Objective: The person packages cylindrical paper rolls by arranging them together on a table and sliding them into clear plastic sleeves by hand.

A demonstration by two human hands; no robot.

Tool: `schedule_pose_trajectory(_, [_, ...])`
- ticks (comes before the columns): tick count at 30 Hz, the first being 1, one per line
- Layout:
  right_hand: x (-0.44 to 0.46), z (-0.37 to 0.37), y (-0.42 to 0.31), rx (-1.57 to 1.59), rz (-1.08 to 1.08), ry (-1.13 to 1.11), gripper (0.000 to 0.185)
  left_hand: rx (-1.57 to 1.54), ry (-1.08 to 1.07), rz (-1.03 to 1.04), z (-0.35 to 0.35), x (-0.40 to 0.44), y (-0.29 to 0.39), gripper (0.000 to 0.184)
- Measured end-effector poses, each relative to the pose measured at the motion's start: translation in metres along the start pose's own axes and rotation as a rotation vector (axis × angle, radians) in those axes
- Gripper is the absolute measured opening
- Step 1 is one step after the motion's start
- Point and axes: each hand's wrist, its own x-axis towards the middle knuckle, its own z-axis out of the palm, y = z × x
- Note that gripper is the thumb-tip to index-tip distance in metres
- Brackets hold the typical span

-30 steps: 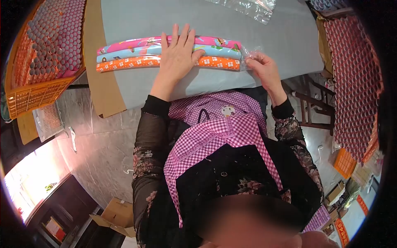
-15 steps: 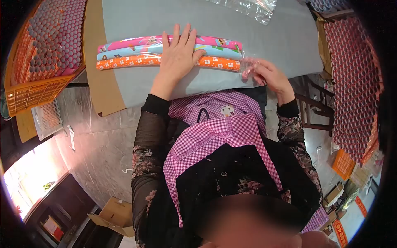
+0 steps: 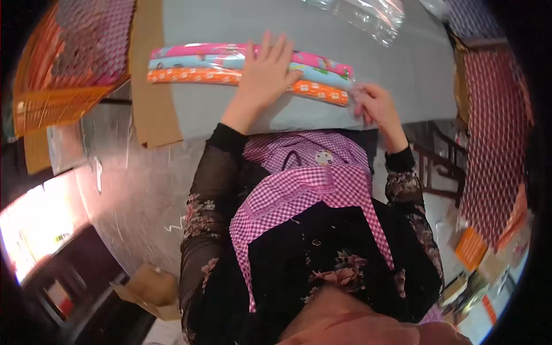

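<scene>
Three long rolls of patterned wrapping paper lie side by side in a clear plastic sleeve: a pink roll (image 3: 322, 61), a light blue roll (image 3: 319, 75) and an orange roll (image 3: 322, 93) nearest my body. My left hand (image 3: 264, 75) presses flat across their middle, fingers spread and pointing away from me. At the right end, my right hand (image 3: 375, 105) is closed, its fingers pinching the loose end of the plastic sleeve (image 3: 355, 91). The motion blur hides the exact fingertip contact there.
The rolls rest on a grey-covered table (image 3: 414, 75) with a cardboard strip (image 3: 150, 109) along its left side. More clear plastic bags (image 3: 368, 17) lie at the far edge. An orange crate (image 3: 63, 106) of stacked rolls stands left; a tall stack of rolls (image 3: 491, 144) stands right.
The view has shifted, so table and rolls appear further right. The sleeve's right end sits closer to my right hand's fingers. My left hand still lies flat on the rolls.
</scene>
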Motion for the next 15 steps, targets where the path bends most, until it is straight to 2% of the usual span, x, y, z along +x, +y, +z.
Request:
schedule_pose_trajectory(2, [0.003, 0.004, 0.001, -0.071, -0.010, 0.173, 0.025, -0.085, 0.000, 0.020, 0.002, 0.000, 0.001, 0.064])
schedule_pose_trajectory(6, [0.006, 0.004, 0.001, 0.039, 0.049, 0.153, 0.023, -0.121, 0.042, -0.024, -0.003, -0.002, 0.000, 0.064])
schedule_pose_trajectory(8, [0.011, 0.002, 0.006, -0.008, 0.047, 0.117, 0.021, -0.113, 0.001, 0.013, -0.009, -0.002, 0.001, 0.063])
schedule_pose_trajectory(15, [0.015, -0.012, 0.002, -0.047, 0.128, -0.023, 0.022, -0.129, 0.062, 0.011, -0.007, -0.005, 0.006, 0.065])
